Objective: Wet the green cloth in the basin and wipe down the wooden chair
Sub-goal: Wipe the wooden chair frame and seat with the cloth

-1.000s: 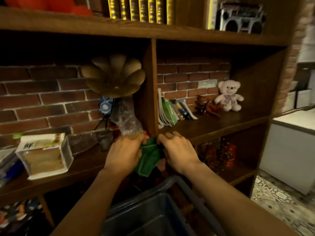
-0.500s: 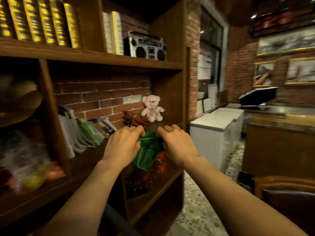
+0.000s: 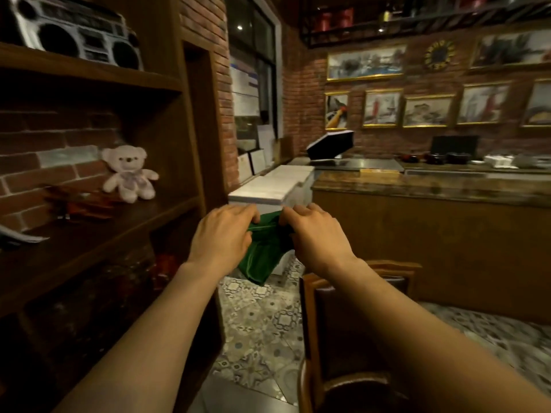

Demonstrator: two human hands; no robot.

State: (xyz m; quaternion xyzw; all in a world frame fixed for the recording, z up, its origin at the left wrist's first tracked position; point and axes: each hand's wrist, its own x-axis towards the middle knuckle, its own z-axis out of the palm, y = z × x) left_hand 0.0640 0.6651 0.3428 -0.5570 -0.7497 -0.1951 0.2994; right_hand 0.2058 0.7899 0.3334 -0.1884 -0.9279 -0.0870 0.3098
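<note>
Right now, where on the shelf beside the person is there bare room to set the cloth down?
The shelf is bare along its front edge, right of and in front of the teddy bear. The back left is crowded by a reddish toy and papers. Both hands grip the green cloth.

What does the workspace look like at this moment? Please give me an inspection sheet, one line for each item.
Surface: patterned tile floor; no basin in view.
Job's things: green cloth bunched, hanging between both hands; wooden chair below the right forearm, dark padded back.
Clutter: teddy bear and boombox on the wooden shelf.
Hands: left hand and right hand each grip the cloth's top edge.
Cables: nothing seen.
Surroundings: brick walls, framed pictures, counter, white chest.
</note>
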